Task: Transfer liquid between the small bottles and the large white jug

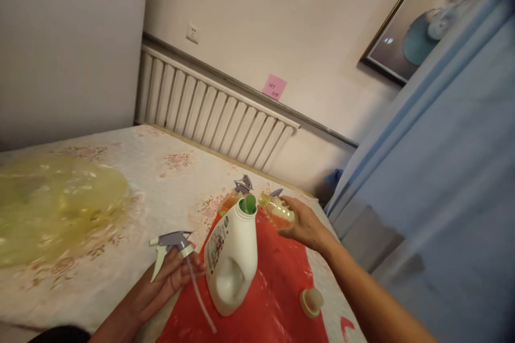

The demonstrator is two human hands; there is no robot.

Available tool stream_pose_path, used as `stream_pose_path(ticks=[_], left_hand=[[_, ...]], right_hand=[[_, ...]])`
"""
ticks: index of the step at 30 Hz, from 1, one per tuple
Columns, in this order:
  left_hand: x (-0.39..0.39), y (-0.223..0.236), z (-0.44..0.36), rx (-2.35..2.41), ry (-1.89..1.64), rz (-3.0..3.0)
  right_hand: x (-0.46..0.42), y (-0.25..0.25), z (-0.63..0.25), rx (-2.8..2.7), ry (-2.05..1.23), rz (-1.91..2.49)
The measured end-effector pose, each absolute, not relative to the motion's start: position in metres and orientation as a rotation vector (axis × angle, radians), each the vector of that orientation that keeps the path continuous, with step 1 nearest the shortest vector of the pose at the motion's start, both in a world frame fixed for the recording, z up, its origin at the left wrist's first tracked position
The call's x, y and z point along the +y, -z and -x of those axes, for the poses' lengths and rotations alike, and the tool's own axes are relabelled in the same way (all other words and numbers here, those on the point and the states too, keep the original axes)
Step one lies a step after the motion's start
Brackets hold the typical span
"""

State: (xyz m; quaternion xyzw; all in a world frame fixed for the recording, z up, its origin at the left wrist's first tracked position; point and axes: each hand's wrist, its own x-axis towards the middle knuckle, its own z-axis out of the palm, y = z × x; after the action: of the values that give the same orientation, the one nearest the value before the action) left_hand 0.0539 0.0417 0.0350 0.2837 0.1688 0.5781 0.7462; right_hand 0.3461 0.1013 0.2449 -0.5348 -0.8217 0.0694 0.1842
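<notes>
In my left hand (pixel 175 270) is a grey and white spray trigger head (pixel 175 241), its clear dip tube hanging down over the red sheet. My right hand (pixel 303 225) is wrapped round a clear bottle (pixel 277 208), tilted with its neck toward the jug. Between my hands stands a white handled jug (pixel 235 262), uncapped, with a green spout inside its mouth. A pale round cap (pixel 311 301) lies on the red sheet (pixel 277 268) to the right. Behind the jug, another grey spray head (pixel 243 184) sits above a partly hidden amber bottle (pixel 229 202).
A large yellowish translucent plastic bag (pixel 60 203) lies at the left on the floral tablecloth (pixel 156 177). Beyond the table are a white radiator (pixel 213 112) and a wall with a pink note (pixel 274 87). A blue curtain (pixel 434 171) hangs close on the right.
</notes>
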Motion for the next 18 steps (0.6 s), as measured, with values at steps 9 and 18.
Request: stream_pose_path(ticks=[9, 18], left_hand=[[0.019, -0.151, -0.09, 0.516, -1.526, -0.814], [0.016, -0.195, -0.14, 0.653, -1.614, -1.101]], right_hand=[[0.044, -0.148, -0.379, -1.908, -0.851, 1.365], [-0.002, -0.112, -0.39, -1.861, -0.961, 1.336]])
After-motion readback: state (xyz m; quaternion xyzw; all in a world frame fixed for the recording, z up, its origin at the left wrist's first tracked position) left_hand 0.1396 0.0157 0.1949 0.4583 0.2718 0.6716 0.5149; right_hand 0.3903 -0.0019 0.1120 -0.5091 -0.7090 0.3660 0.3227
